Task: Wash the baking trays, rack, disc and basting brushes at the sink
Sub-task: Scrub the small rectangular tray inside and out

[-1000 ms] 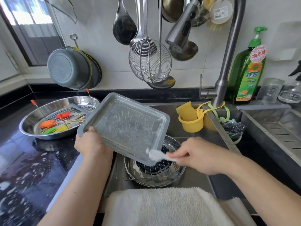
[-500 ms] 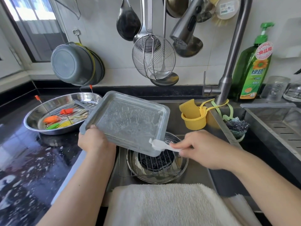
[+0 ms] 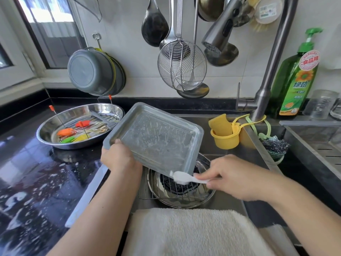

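Observation:
My left hand (image 3: pixel 120 159) grips the near-left corner of a grey rectangular baking tray (image 3: pixel 156 135), tilted over the sink with soapy streaks inside. My right hand (image 3: pixel 238 178) holds a white brush (image 3: pixel 186 177) whose head touches the tray's lower front edge. Under the tray, in the sink, a wire rack (image 3: pixel 177 191) lies over a round metal disc (image 3: pixel 206 198). On the black counter to the left, a round steel pan (image 3: pixel 53 126) holds orange, red, green and yellow basting brushes (image 3: pixel 73 133) on a rack.
The faucet (image 3: pixel 267 74) rises at the right, its spray head (image 3: pixel 217 36) hanging above the sink. Green dish soap bottle (image 3: pixel 297 80) stands behind it. Yellow cups (image 3: pixel 226 133) hang in the sink. A white towel (image 3: pixel 193 233) covers the front edge. Utensils hang on the wall.
The white brush stays at the tray's lower front edge, shifting slightly along it. The tray stays tilted in my left hand; the view has tilted a little.

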`<state>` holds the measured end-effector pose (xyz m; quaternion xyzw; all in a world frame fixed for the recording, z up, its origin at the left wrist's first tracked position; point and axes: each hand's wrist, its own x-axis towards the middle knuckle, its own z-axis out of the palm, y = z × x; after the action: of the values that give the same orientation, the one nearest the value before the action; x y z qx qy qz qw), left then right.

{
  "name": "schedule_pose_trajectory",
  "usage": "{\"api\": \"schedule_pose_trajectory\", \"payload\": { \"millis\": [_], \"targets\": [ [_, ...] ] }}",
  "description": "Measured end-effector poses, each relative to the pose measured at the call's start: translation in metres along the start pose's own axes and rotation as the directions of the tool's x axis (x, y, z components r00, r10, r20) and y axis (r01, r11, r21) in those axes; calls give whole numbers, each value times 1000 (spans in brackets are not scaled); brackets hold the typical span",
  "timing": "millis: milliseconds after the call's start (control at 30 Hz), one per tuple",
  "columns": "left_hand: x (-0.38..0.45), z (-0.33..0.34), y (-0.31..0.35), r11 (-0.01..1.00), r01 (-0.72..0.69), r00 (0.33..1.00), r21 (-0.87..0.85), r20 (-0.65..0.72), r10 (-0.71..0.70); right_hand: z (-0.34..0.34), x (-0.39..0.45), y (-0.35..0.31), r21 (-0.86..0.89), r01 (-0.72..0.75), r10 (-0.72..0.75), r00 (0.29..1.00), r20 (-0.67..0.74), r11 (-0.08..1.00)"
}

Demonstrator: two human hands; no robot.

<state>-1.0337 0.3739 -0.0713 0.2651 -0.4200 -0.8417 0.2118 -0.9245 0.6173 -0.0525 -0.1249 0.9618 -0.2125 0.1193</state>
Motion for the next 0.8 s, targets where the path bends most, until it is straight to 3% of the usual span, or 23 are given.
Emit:
{"api": "schedule_pose_trajectory", "payload": {
  "millis": [167, 400, 633, 800],
  "targets": [
    [-10, 1, -6, 999, 27, 999, 47, 42, -29, 20, 17, -32, -48, 114, -121, 978, -170, 992],
    [-8, 1, 1, 1000, 7, 999, 13, 46, -8, 1, 1, 1, 21, -21, 21, 1000, 3, 1000],
    [-30, 4, -10, 995, 56, 980, 81, 184, -70, 24, 16, -36, -11, 82, -83, 984, -158, 997],
    [-19, 1, 0, 998, 45, 989, 35, 137, -50, 5, 3, -12, 43, -45, 46, 999, -25, 998]
  ]
}}
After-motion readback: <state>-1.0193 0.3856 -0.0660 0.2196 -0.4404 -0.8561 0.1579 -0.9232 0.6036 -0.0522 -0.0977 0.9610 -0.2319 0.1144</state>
